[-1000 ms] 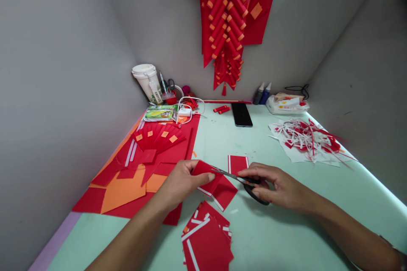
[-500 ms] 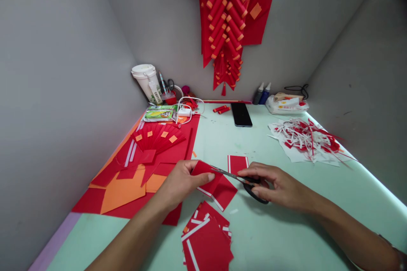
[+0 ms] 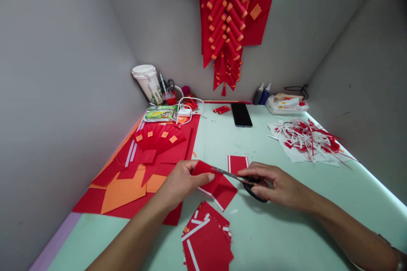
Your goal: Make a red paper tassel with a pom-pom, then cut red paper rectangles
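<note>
My left hand (image 3: 182,182) pinches a red paper piece with white edge strips (image 3: 219,188) just above the pale green table (image 3: 286,237). My right hand (image 3: 280,186) grips black-handled scissors (image 3: 246,181), whose blades point left into the paper's upper edge beside my left thumb. A small red rectangle (image 3: 238,164) lies flat just behind the scissors. A pile of cut red pieces (image 3: 206,241) lies in front of my hands.
Red and orange sheets with fanned red strips (image 3: 149,152) cover the left side. A heap of red and white trimmings (image 3: 305,139) lies at right. A phone (image 3: 241,114), glue bottles (image 3: 262,93), a white cup (image 3: 148,82) and cables stand at the back. Red paper firecrackers (image 3: 227,21) hang on the wall.
The scissors' handle loop has drawn in slightly under my right hand; otherwise both hands and the paper stay where they were.
</note>
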Demonstrator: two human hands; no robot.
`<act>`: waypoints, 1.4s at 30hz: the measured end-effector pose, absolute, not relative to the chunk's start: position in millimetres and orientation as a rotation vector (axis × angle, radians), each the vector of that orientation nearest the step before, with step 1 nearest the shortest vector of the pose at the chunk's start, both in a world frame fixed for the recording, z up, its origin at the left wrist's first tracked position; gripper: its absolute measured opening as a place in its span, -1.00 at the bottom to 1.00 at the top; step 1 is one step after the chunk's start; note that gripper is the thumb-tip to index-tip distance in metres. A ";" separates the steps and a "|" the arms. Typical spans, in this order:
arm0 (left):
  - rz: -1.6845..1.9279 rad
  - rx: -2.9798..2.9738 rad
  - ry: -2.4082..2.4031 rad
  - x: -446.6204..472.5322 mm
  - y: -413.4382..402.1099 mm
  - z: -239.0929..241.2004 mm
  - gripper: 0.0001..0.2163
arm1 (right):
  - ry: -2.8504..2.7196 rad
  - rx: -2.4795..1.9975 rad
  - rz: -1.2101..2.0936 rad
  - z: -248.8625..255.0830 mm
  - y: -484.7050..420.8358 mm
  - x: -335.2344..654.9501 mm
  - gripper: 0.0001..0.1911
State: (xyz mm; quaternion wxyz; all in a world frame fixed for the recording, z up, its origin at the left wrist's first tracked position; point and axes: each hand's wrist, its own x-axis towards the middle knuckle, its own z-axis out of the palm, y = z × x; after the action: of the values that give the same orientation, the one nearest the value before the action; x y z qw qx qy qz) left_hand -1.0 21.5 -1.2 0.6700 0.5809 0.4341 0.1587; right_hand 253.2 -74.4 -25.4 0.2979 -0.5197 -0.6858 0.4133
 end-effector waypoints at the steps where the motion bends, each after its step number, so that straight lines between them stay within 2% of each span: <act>1: 0.361 1.313 0.982 -0.8 21.5 -0.9 -0.79 | -1.825 -1.377 1.103 -25.9 -74.4 253.5 -0.61; 19: 0.408 1.193 0.954 0.4 22.0 -1.7 -0.74 | -1.625 -1.474 1.133 -38.0 -72.2 260.7 -0.58; 25: 0.504 1.054 0.886 0.6 25.1 -6.6 -0.81 | -1.554 -1.450 1.183 -38.9 -72.0 260.2 -0.58; 31: 0.584 0.942 0.959 2.1 26.8 -4.2 -0.66 | -1.455 -1.438 1.234 -39.0 -73.2 258.0 -0.60; 42: 0.611 0.920 0.965 2.5 27.1 -3.3 -0.70 | -1.425 -1.528 1.219 -43.0 -70.1 261.4 -0.54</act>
State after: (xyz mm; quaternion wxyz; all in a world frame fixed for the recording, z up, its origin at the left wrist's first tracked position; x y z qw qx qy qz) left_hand 2.5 27.1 -3.3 0.7431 0.4198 0.4403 0.2788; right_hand 261.4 -70.1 -43.0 0.3536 -0.5907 -0.5512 0.4713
